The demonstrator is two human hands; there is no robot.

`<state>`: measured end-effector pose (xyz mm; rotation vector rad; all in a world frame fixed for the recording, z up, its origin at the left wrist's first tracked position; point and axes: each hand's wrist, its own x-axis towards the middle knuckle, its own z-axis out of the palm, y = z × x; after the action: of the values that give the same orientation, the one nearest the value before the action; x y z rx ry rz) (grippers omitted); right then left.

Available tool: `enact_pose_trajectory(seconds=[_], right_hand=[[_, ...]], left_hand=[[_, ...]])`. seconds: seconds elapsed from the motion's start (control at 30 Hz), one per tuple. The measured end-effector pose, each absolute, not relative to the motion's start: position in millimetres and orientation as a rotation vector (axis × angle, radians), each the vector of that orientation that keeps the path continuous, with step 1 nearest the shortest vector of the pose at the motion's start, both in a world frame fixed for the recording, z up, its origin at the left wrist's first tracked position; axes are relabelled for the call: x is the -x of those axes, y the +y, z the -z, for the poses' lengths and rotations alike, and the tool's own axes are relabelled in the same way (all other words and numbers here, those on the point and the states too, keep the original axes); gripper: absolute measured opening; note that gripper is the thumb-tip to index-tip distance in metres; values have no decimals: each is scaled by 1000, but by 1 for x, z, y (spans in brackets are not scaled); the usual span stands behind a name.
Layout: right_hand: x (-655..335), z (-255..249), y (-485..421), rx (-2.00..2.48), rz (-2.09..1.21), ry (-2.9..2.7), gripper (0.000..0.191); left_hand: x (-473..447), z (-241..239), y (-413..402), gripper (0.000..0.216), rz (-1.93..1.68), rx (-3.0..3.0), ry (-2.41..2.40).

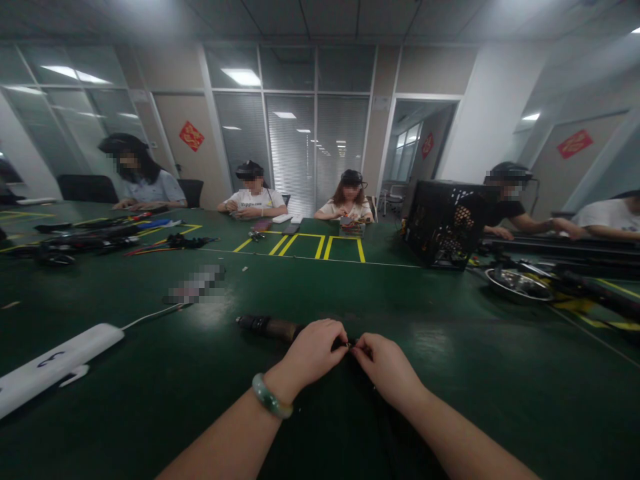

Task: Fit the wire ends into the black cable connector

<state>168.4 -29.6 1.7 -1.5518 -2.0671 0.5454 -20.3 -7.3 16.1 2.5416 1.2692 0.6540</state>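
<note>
On the green table (210,373), a dark tubular object (280,329) with a black ribbed end lies crosswise, its other end hidden under my left hand. My left hand (315,347), with a green bangle (270,397) at the wrist, rests over it, thumb and fingertips pinched together. Right beside it, my right hand (390,367) also pinches with its fingertips. A tiny yellowish spot shows between the two pinches, too small to name. Dark, thin material runs under my right hand; its shape is lost against the table.
A white power strip-like bar (60,367) with a cord lies left. Cables and black parts (100,237) lie beyond it. A black perforated case (445,223) and a metal bowl (517,285) stand right. Several people sit across the table, including one person (350,200) opposite.
</note>
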Motion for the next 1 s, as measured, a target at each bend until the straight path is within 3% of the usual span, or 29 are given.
enact_pose_trajectory(seconds=[1.0], right_hand=[[-172, -9, -31, 1519, -600, -2052, 13]], left_hand=[[20, -17, -5, 11, -614, -2514, 1284]])
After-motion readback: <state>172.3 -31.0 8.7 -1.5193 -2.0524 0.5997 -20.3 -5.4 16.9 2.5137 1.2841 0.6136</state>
